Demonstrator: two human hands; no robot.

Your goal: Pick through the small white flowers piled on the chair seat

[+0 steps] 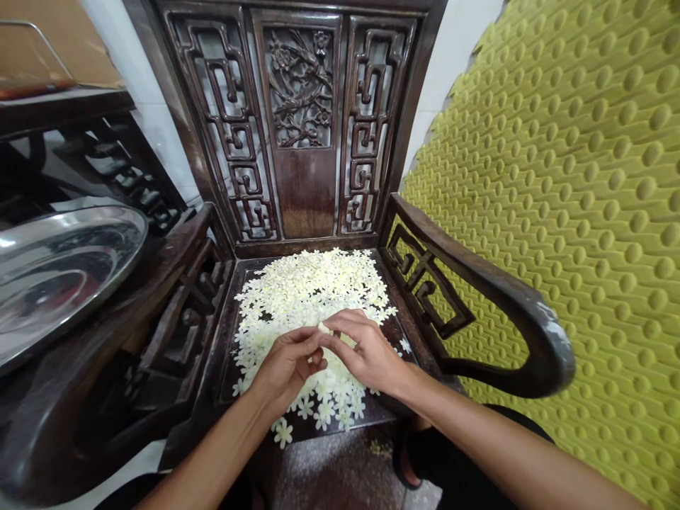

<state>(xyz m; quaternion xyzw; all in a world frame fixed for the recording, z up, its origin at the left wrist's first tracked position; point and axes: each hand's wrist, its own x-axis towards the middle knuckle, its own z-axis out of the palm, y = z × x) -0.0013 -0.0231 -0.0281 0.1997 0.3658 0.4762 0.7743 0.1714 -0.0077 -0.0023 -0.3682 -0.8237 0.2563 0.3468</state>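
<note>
My left hand and my right hand meet above the chair seat, fingertips pinched together. Between them pokes up a small white flower, mostly covered by the fingers, so its full shape is hidden. Beneath and behind the hands lies a thick spread of white five-petalled flowers on the dark wooden seat. A few flowers rest near the seat's front edge, one of them overhanging it.
Carved armrests flank the seat, the right one curving toward me. On the left stands a round shiny metal tray. A yellow-green studded sheet fills the right side. The carved chair back rises behind the flowers.
</note>
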